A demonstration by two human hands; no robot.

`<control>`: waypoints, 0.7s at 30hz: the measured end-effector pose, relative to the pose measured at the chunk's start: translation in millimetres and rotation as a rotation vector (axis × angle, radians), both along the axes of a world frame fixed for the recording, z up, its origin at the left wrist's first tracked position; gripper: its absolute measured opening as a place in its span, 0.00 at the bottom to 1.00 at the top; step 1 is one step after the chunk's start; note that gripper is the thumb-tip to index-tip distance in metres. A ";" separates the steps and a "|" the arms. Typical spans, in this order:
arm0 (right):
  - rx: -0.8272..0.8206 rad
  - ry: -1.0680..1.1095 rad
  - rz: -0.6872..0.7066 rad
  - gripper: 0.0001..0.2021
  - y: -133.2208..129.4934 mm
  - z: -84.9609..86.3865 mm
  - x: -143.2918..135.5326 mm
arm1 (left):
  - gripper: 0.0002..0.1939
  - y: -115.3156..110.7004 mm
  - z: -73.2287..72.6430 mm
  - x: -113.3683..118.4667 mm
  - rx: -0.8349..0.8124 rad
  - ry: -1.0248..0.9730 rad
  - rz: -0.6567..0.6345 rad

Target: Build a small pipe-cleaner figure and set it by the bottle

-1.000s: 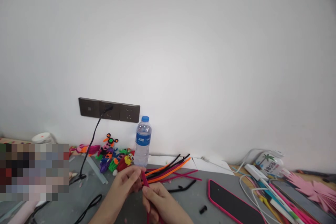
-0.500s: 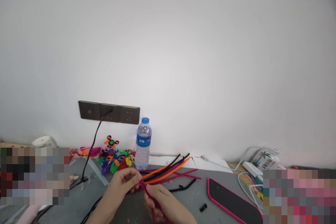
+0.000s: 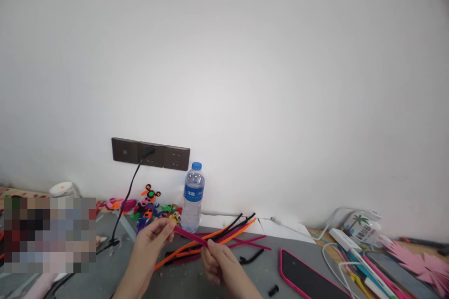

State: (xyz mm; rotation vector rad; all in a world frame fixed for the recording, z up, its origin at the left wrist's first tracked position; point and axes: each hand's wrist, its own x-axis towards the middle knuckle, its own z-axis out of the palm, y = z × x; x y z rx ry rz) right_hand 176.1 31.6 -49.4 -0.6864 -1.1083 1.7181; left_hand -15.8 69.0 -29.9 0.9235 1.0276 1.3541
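Observation:
Between my two hands stretches a magenta pipe cleaner strand (image 3: 191, 235), or a few laid together; I cannot tell how many. My left hand (image 3: 154, 240) pinches its left end between thumb and fingertips. The other end is gripped by my right hand (image 3: 220, 261), thumb on top and fingers curled under. Behind and below them, a loose bunch of orange, black and magenta pipe cleaners (image 3: 242, 229) lies on the grey mat (image 3: 189, 285). A short bent black pipe cleaner (image 3: 252, 257) rests to the right of my right hand.
A water bottle (image 3: 193, 198) stands behind my hands, beside several colourful pipe cleaner figures (image 3: 149, 205). On the right lie a pink-cased phone (image 3: 312, 275), white cables and a pink paper piece (image 3: 421, 261). A black cord (image 3: 128, 191) runs from the wall socket (image 3: 150, 153).
My hands have moved apart, and the magenta strand, earlier hanging down through my right hand, now stretches almost level between them. The view has shifted slightly.

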 end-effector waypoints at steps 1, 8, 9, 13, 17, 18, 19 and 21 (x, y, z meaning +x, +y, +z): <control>-0.010 0.010 -0.055 0.30 0.8 0.2 1.2 | 0.21 -0.6 0.1 1.5 -0.016 -0.031 0.004; -0.036 0.163 -0.264 0.26 -3.1 6.0 12.8 | 0.24 -2.5 -0.7 12.7 -0.181 -0.262 0.097; -0.012 0.177 -0.281 0.23 -3.7 5.1 12.5 | 0.25 -2.3 -1.1 14.0 -0.201 -0.297 0.121; 0.095 0.161 -0.233 0.25 -3.4 -4.1 2.1 | 0.26 -3.3 -2.5 19.8 -0.224 -0.357 0.169; 0.100 0.216 -0.308 0.24 -0.3 -11.0 -11.6 | 0.23 -7.7 -6.0 26.5 -0.169 -0.312 0.076; 0.081 0.242 -0.370 0.21 0.3 -10.6 -13.0 | 0.22 -9.0 -7.7 28.1 -0.151 -0.287 0.031; 0.058 0.268 -0.428 0.19 0.6 -9.3 -13.2 | 0.21 -10.3 -9.6 29.6 -0.132 -0.257 -0.021; 0.014 0.307 -0.502 0.19 0.9 -4.4 -10.7 | 0.20 -12.4 -14.2 32.5 -0.084 -0.179 -0.133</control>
